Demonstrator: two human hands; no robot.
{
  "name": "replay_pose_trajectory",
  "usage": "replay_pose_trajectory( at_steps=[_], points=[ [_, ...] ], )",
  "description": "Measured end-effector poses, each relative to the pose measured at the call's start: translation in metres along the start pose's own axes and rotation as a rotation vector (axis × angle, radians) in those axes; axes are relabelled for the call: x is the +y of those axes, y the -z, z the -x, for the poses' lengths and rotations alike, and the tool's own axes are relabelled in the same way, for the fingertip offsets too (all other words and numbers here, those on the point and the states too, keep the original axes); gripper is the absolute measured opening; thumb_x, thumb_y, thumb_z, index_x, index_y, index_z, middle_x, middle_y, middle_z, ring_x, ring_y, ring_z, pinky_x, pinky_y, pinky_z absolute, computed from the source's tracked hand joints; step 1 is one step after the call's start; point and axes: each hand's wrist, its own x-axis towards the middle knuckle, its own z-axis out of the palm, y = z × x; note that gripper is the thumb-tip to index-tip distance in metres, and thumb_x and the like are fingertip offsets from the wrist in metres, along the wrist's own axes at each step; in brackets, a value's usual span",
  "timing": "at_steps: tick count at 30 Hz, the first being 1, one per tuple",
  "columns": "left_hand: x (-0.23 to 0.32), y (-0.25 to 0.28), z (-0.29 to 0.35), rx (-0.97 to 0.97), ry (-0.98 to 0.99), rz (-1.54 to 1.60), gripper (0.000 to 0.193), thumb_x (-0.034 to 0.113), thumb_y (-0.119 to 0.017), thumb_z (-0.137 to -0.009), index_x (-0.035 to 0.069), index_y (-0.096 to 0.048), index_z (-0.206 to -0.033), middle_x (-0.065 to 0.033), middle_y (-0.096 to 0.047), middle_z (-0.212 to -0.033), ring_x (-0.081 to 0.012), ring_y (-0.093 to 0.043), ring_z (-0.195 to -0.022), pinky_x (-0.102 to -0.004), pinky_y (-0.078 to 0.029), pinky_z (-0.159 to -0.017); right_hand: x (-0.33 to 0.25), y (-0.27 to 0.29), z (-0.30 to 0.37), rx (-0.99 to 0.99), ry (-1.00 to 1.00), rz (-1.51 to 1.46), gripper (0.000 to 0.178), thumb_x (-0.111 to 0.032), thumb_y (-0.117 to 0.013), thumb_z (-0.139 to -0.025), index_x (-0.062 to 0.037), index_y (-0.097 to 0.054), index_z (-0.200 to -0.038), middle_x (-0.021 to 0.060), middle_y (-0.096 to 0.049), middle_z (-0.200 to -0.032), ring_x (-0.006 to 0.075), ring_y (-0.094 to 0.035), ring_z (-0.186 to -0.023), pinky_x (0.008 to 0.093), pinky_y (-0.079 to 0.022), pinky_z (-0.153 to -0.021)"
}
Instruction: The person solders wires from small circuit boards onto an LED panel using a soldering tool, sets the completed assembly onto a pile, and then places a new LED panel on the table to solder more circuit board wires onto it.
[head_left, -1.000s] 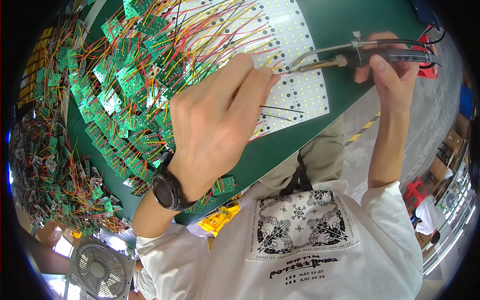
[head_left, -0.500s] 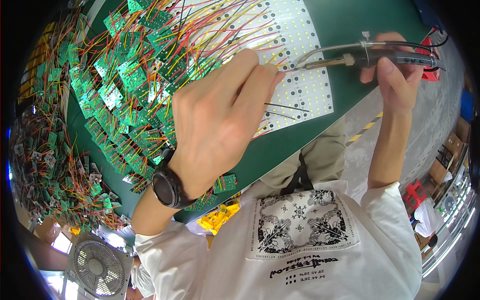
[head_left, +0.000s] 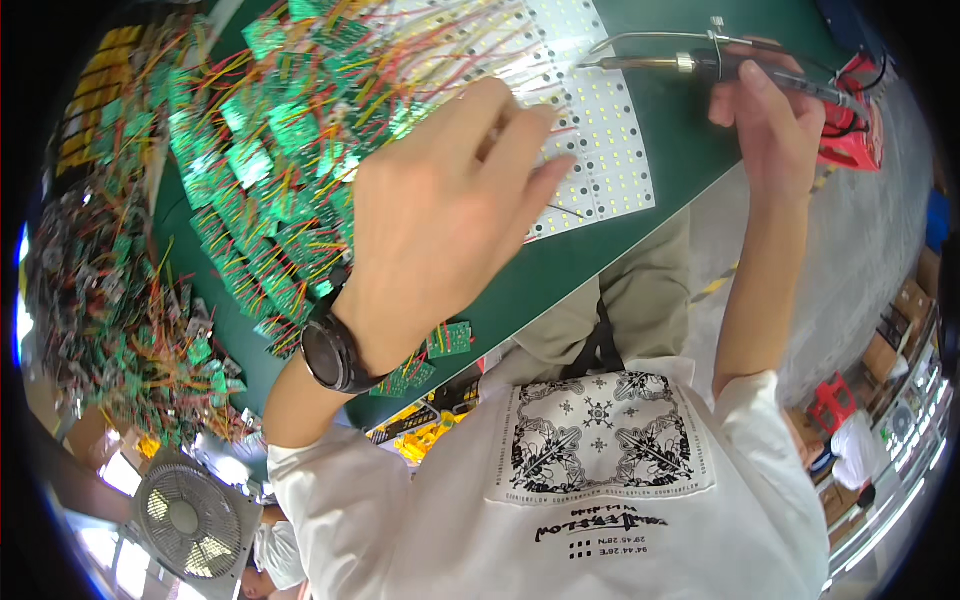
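Observation:
My right hand (head_left: 775,115) is wrapped round the dark handle of a soldering iron (head_left: 700,64). A thin curved metal tube (head_left: 650,36) is clamped alongside it, and both tips hang over a white LED panel (head_left: 615,165). My left hand (head_left: 450,190), with a black watch (head_left: 335,355) at the wrist, is over the panel's left part. Its fingers look apart and slightly blurred, with nothing visible between them. Left of it lie many green circuit boards (head_left: 290,125) with red, yellow and black wires (head_left: 450,75) running onto the panel. The hand hides some of these wires.
A green table mat (head_left: 690,130) lies under the panel. Loose boards (head_left: 450,340) rest near its front edge. A dense heap of wired boards (head_left: 110,290) fills the far left. A red stand (head_left: 852,145) is beyond my right hand. A grey fan (head_left: 195,515) is at lower left.
The left hand's fingers have spread from a pinch near the iron's tip. My right hand has moved the soldering iron slightly up, farther from the left fingers.

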Motion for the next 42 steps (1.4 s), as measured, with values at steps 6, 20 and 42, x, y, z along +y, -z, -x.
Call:
replay_pose_trajectory(
  at_steps=[6,20,42],
  points=[
    [0.023,0.048,0.01,0.064,-0.156,-0.147,0.056,0.02,-0.077,-0.068,0.006,-0.056,-0.118,-0.0118,-0.053,-0.12,-0.031,-0.058,-0.092,-0.0368,-0.05,-0.076,-0.016,-0.009,0.004,0.115,-0.008,-0.146,0.026,-0.008,-0.062,-0.087,0.0093,-0.06,-0.106,0.0131,-0.065,-0.078,0.0183,-0.059,-0.062,0.0267,-0.045,-0.059],
    [-0.023,0.104,0.261,0.614,1.228,-0.941,0.039,0.04,-0.064,-0.085,0.005,-0.05,-0.095,-0.0136,-0.057,-0.093,-0.0327,-0.062,-0.075,-0.0431,-0.047,-0.062,-0.011,-0.011,-0.005,-0.033,0.079,-0.172,0.023,-0.01,-0.064,-0.087,0.0062,-0.061,-0.103,0.0115,-0.065,-0.076,0.0158,-0.06,-0.06,0.0249,-0.043,-0.055],
    [0.032,0.096,0.3,0.811,1.115,0.454,0.025,0.021,-0.063,-0.09,-0.003,-0.067,-0.092,-0.0033,-0.062,-0.073,-0.0074,-0.058,-0.059,-0.0212,-0.048,-0.053,-0.008,-0.009,-0.004,-0.037,0.111,-0.141,0.021,-0.01,-0.063,-0.088,0.0042,-0.062,-0.104,0.0087,-0.064,-0.077,0.0125,-0.058,-0.061,0.0229,-0.042,-0.057]
  ],
)
